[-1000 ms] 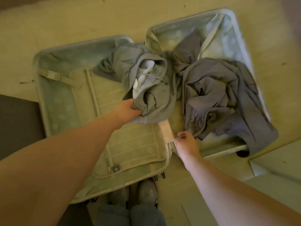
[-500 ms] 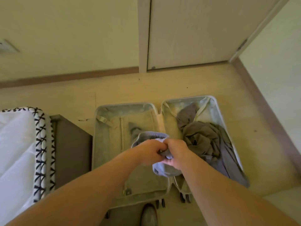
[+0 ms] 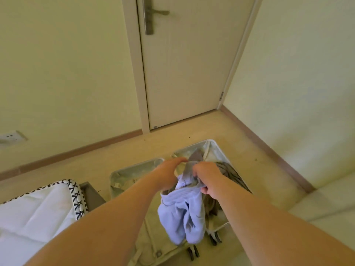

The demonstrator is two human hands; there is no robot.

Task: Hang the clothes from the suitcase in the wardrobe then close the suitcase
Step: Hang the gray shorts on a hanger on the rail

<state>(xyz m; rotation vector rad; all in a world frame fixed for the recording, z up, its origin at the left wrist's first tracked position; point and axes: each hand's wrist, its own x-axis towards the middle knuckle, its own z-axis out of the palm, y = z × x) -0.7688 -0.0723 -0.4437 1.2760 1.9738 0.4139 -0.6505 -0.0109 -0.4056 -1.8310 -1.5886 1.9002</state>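
A pale suitcase point(image 3: 132, 170) lies open on the floor in front of me. A light grey-blue garment point(image 3: 182, 214) hangs in the air above it, bunched and drooping. My right hand point(image 3: 208, 178) grips its upper edge with curled fingers. My left hand point(image 3: 169, 173) is beside it at the garment's top; its fingers reach toward the cloth, and whether they hold it is unclear. A darker grey garment point(image 3: 229, 173) still lies crumpled in the suitcase's right half, partly hidden by my right arm.
A closed door point(image 3: 184, 73) with a metal handle point(image 3: 151, 16) stands ahead. A white mattress point(image 3: 32, 214) with black-stitched edging sits at the lower left on a dark base. Walls close in on the left and right; a wall socket point(image 3: 11, 138) is at the left.
The view rose from the suitcase to the room. The grey-blue garment came up out of the left half of the suitcase, and both hands came together at its top.
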